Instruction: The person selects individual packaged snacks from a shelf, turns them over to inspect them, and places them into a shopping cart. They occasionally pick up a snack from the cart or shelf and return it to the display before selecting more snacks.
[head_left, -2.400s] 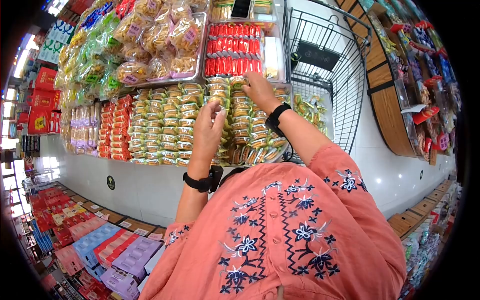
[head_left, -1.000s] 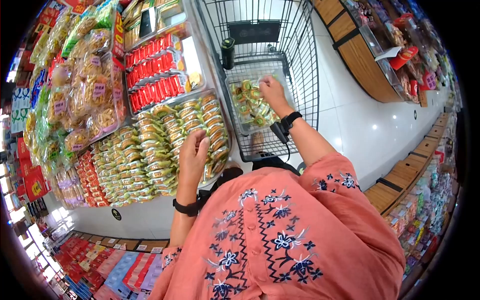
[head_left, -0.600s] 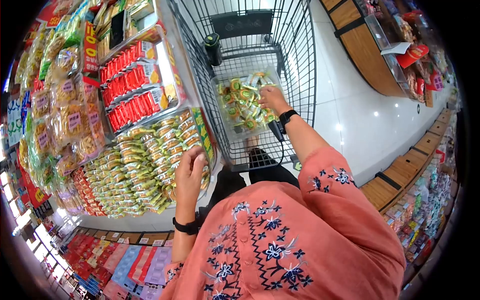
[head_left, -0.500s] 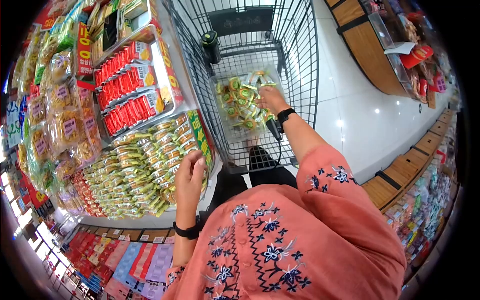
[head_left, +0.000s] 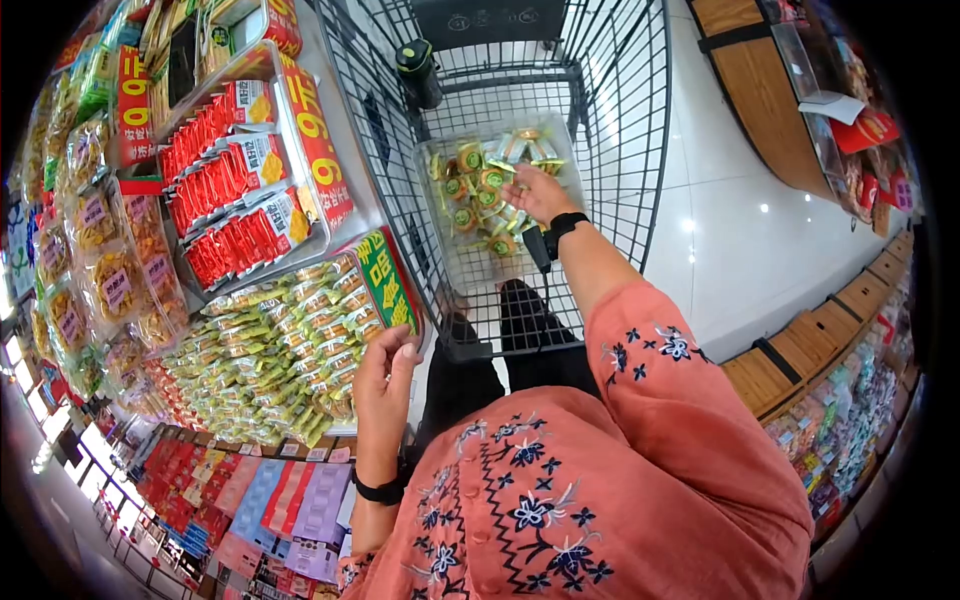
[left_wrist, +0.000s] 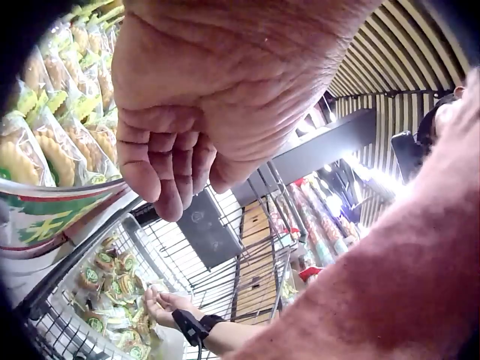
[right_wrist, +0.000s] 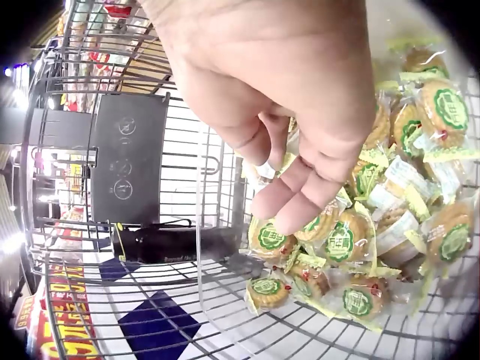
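In the head view, my right hand (head_left: 540, 193) is over a clear plastic bin (head_left: 440, 262) inside the shopping cart. Its fingers are loosely bent just above several individually wrapped round cookies (head_left: 487, 198), with green labels on clear wrappers. In the right wrist view, the fingertips (right_wrist: 296, 214) overlap the nearest cookie packets (right_wrist: 343, 238), and nothing shows gripped. My left hand (head_left: 383, 380) hangs by the edge of the shelf display, fingers relaxed and holding nothing. Beside it are stacked rows of wrapped cookies (head_left: 290, 340) behind a green and red sign (head_left: 388, 285).
The black wire cart (head_left: 655, 130) stands against the display, with a dark bottle (head_left: 418, 75) upright in it. Red snack packets (head_left: 225, 170) fill a tray at left, beside a red price sign (head_left: 318, 140). A wooden shelf unit (head_left: 765, 100) stands across the tiled floor.
My right hand has gone from the display's cookie rows to the bin in the cart. The view has turned toward the cart, and the left hand has stayed near the display.
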